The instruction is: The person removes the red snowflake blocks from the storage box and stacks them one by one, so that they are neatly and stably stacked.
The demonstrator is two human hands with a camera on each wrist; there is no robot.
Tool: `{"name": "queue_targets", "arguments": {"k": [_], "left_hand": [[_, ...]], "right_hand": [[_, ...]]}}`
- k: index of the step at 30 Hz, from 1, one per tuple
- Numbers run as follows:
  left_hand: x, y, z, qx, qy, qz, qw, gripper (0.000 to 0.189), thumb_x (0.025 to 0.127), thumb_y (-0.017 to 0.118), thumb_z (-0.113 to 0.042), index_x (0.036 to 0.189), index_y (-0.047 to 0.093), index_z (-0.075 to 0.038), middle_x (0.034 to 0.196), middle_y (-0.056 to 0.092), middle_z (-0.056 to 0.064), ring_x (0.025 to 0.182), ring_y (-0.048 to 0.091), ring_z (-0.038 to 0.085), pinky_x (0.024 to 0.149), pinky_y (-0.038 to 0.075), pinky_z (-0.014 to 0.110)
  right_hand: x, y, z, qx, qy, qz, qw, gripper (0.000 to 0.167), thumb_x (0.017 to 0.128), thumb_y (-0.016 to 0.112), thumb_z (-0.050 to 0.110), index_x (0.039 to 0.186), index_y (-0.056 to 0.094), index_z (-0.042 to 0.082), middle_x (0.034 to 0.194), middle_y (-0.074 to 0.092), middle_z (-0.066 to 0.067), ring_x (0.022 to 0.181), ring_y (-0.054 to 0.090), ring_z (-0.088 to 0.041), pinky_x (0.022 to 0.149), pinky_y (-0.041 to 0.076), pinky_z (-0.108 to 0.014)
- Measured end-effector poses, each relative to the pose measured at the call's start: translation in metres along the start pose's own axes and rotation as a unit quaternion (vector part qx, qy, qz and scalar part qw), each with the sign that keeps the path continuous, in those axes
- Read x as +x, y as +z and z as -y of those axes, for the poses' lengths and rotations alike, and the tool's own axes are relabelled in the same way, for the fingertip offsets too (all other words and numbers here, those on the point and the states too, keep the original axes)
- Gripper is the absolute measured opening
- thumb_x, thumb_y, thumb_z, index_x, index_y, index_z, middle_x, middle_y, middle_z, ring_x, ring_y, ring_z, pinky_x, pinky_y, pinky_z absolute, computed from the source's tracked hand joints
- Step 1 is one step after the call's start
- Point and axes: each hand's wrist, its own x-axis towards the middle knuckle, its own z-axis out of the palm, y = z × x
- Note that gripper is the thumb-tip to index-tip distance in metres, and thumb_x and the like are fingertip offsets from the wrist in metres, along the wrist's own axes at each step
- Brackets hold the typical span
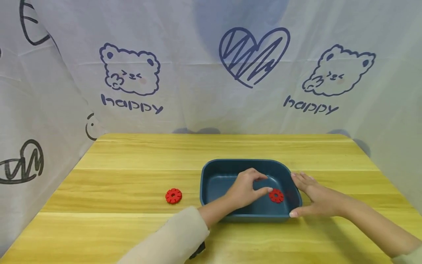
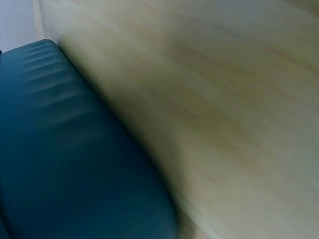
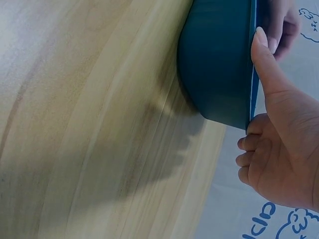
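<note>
A dark blue-green rectangular tub (image 1: pixel 250 219) stands on the wooden table. My left hand (image 1: pixel 244 189) is over it, thumb and fingers apart with nothing between them. By the thumb tip, a red notched disc (image 1: pixel 279 197) shows inside the tub. Another red notched disc (image 1: pixel 173 196) lies on the table to the tub's left. At the tub's right end, my right hand (image 1: pixel 316 200) touches the rim with fingers and thumb spread. The right wrist view shows this hand's thumb (image 3: pixel 271 67) against the rim. The left wrist view catches only the tub's outer wall (image 2: pixel 84 149) and table.
A pale cloth (image 1: pixel 191 73) with drawn bears and a heart hangs behind the table (image 1: pixel 108 157). A small black object (image 1: pixel 198 250) shows under the left sleeve (image 1: pixel 171 238).
</note>
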Motion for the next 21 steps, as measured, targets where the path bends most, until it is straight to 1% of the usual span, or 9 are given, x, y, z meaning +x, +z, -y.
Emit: {"name": "queue_targets", "arguments": {"k": [2, 4, 6, 10, 13, 16, 21], "left_hand": [[0.004, 0.004, -0.001, 0.013, -0.008, 0.012, 0.9998, 0.035, 0.085, 0.068, -0.024, 0.111, 0.065, 0.000, 0.103, 0.063, 0.011, 0.096, 0.060, 0.021, 0.082, 0.048, 0.016], [0.008, 0.007, -0.002, 0.023, -0.020, 0.025, 0.9992, 0.037, 0.086, 0.067, -0.025, 0.113, 0.065, -0.001, 0.105, 0.063, 0.010, 0.098, 0.060, 0.020, 0.082, 0.048, 0.015], [0.012, 0.010, -0.001, 0.034, -0.032, 0.031, 0.9984, 0.038, 0.086, 0.067, -0.027, 0.113, 0.065, -0.001, 0.105, 0.063, 0.010, 0.097, 0.060, 0.019, 0.081, 0.048, 0.015], [0.020, 0.015, 0.000, 0.034, -0.064, 0.037, 0.9967, 0.039, 0.085, 0.068, -0.028, 0.113, 0.065, -0.001, 0.105, 0.062, 0.010, 0.096, 0.060, 0.019, 0.079, 0.049, 0.015], [0.024, 0.020, 0.000, 0.041, -0.081, 0.052, 0.9945, 0.040, 0.084, 0.069, -0.028, 0.112, 0.065, -0.001, 0.104, 0.062, 0.009, 0.096, 0.059, 0.017, 0.078, 0.048, 0.015], [0.026, 0.024, 0.001, 0.067, -0.092, 0.076, 0.9905, 0.040, 0.082, 0.071, -0.028, 0.112, 0.066, -0.002, 0.103, 0.062, 0.008, 0.094, 0.058, 0.015, 0.077, 0.048, 0.015], [0.027, 0.029, 0.002, 0.118, -0.113, 0.112, 0.9802, 0.040, 0.080, 0.073, -0.030, 0.110, 0.067, -0.004, 0.101, 0.062, 0.006, 0.095, 0.058, 0.015, 0.077, 0.049, 0.016]], "right_hand": [[0.000, 0.000, 0.000, 0.001, 0.001, 0.000, 1.0000, 0.109, 0.072, 0.072, 0.052, 0.140, 0.021, -0.015, 0.147, 0.017, -0.034, 0.132, 0.010, -0.059, 0.099, 0.018, -0.072], [0.000, 0.000, 0.000, 0.000, 0.000, 0.000, 1.0000, 0.109, 0.072, 0.072, 0.052, 0.140, 0.021, -0.015, 0.147, 0.017, -0.034, 0.131, 0.010, -0.059, 0.099, 0.018, -0.072], [0.001, 0.000, 0.000, 0.002, -0.002, 0.001, 1.0000, 0.108, 0.072, 0.072, 0.052, 0.140, 0.021, -0.015, 0.148, 0.017, -0.033, 0.132, 0.010, -0.059, 0.099, 0.018, -0.072], [0.001, 0.000, 0.002, 0.003, -0.006, 0.005, 1.0000, 0.108, 0.073, 0.071, 0.052, 0.141, 0.021, -0.015, 0.148, 0.017, -0.033, 0.132, 0.010, -0.059, 0.098, 0.018, -0.072], [0.001, 0.000, 0.002, 0.000, -0.005, 0.005, 1.0000, 0.108, 0.072, 0.071, 0.053, 0.140, 0.021, -0.015, 0.147, 0.018, -0.034, 0.131, 0.010, -0.059, 0.098, 0.019, -0.072], [0.000, 0.000, 0.002, 0.000, -0.005, 0.004, 1.0000, 0.108, 0.072, 0.072, 0.052, 0.140, 0.021, -0.016, 0.147, 0.018, -0.034, 0.131, 0.011, -0.059, 0.099, 0.020, -0.072], [0.000, -0.001, 0.001, 0.002, -0.002, 0.004, 1.0000, 0.109, 0.072, 0.071, 0.052, 0.140, 0.021, -0.016, 0.147, 0.018, -0.034, 0.132, 0.010, -0.059, 0.099, 0.019, -0.071]]}}
